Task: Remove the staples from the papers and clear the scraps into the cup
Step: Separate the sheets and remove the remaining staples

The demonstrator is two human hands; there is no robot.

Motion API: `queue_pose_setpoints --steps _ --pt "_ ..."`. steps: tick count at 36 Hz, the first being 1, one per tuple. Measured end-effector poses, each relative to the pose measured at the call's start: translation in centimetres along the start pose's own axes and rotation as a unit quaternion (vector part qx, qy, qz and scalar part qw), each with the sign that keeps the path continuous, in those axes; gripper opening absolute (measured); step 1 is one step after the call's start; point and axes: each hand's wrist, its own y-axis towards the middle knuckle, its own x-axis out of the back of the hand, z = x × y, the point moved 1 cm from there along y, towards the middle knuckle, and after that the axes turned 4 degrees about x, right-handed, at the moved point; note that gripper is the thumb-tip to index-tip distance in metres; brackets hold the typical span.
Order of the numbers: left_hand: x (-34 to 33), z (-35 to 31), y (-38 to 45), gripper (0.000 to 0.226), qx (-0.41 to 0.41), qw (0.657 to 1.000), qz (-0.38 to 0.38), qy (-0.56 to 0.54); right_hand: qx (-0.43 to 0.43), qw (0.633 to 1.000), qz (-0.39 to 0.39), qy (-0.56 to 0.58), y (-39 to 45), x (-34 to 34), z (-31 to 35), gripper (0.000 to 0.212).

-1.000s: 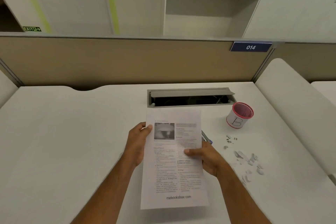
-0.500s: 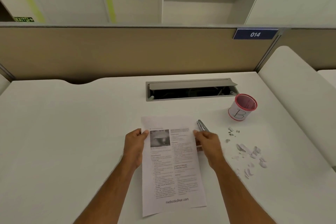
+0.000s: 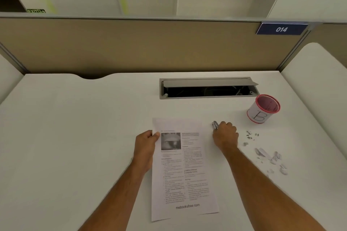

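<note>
A printed paper [image 3: 183, 170] lies flat on the white desk [image 3: 75, 137]. My left hand [image 3: 147, 145] pinches its upper left edge with the thumb on top. Just right of the sheet, my right hand [image 3: 225, 136] is curled over a metal staple remover [image 3: 215, 124]; only the tool's tip shows. Small pulled staples [image 3: 250, 135] lie to the right of that hand. Torn white paper scraps [image 3: 270, 159] are scattered nearer the desk's right side. A white cup [image 3: 262, 109] with a red rim and the letter B stands upright behind the staples.
An open grey cable hatch [image 3: 208, 88] is set into the desk behind the paper. A beige partition [image 3: 131, 47] with a blue 014 sign [image 3: 281, 29] closes the far edge. A white divider [image 3: 319, 80] borders the right side.
The paper came down from a raised position to lie on the desk. My right hand left the sheet and moved right onto the staple remover. My left hand kept its hold.
</note>
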Motion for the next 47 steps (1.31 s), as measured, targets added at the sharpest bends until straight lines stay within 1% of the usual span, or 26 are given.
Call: queue_pose_setpoints --steps 2,5,8,10,12,14,15,17,21,24,26,31,35,38,41,43,47 --pt "0.4 0.1 0.0 0.015 -0.003 1.0 -0.004 0.001 0.004 0.999 -0.022 0.04 -0.1 0.2 0.4 0.032" --pt "0.7 0.3 -0.1 0.015 -0.004 1.0 -0.007 -0.004 0.01 0.988 -0.065 0.142 -0.5 1.4 1.8 0.029" --pt "0.8 0.3 -0.2 0.015 -0.004 1.0 -0.012 -0.002 0.017 0.966 -0.103 0.238 -1.1 3.0 3.7 0.023" --pt "0.7 0.1 -0.4 0.016 -0.007 1.0 -0.011 0.002 0.014 0.939 -0.104 0.327 -1.5 4.2 5.0 0.019" --pt "0.6 0.0 -0.6 0.016 -0.01 1.0 -0.013 0.0 -0.016 0.897 -0.082 0.434 -2.1 5.2 6.3 0.019" --pt "0.6 -0.1 -0.8 0.016 -0.011 1.0 -0.013 -0.003 -0.057 0.842 -0.045 0.535 -2.5 5.6 7.4 0.03" --pt "0.5 -0.1 -1.0 0.016 -0.013 1.0 -0.012 -0.003 -0.071 0.821 -0.022 0.566 -2.6 5.7 7.8 0.035" --pt "0.6 -0.2 -1.2 0.016 -0.021 1.0 -0.011 -0.005 -0.077 0.798 0.013 0.598 -3.0 5.7 9.0 0.036" --pt "0.4 -0.3 -1.6 0.013 -0.037 0.999 -0.008 0.004 -0.072 0.761 0.056 0.643 -3.8 5.6 11.2 0.025" --pt "0.3 -0.3 -1.8 0.013 -0.046 0.999 -0.009 0.009 -0.059 0.762 0.062 0.642 -4.1 5.3 13.1 0.026" --pt "0.3 -0.4 -2.0 0.013 -0.049 0.999 -0.012 0.005 -0.052 0.759 0.048 0.647 -4.3 5.4 14.1 0.025" --pt "0.1 -0.5 -2.8 0.013 -0.058 0.998 -0.006 -0.004 -0.01 0.771 0.01 0.637 -4.6 6.2 15.6 0.027" --pt "-0.1 -0.5 -3.4 0.014 -0.078 0.997 -0.004 0.002 0.024 0.793 -0.014 0.608 -4.5 6.5 16.3 0.011" --pt "-0.2 -0.5 -3.8 0.013 -0.087 0.996 -0.003 0.001 0.043 0.813 -0.015 0.581 -4.5 6.3 16.7 0.012" --pt "-0.3 -0.6 -4.1 0.014 -0.093 0.996 -0.001 0.0 0.072 0.849 -0.025 0.523 -4.5 6.1 17.0 0.011" --pt "-0.3 -0.5 -4.2 0.015 -0.094 0.996 -0.002 0.002 0.091 0.871 -0.032 0.482 -4.7 5.8 17.1 0.014" --pt "-0.4 -0.4 -4.4 0.017 -0.103 0.994 0.008 0.015 0.111 0.889 -0.017 0.445 -4.8 5.2 17.2 0.014"
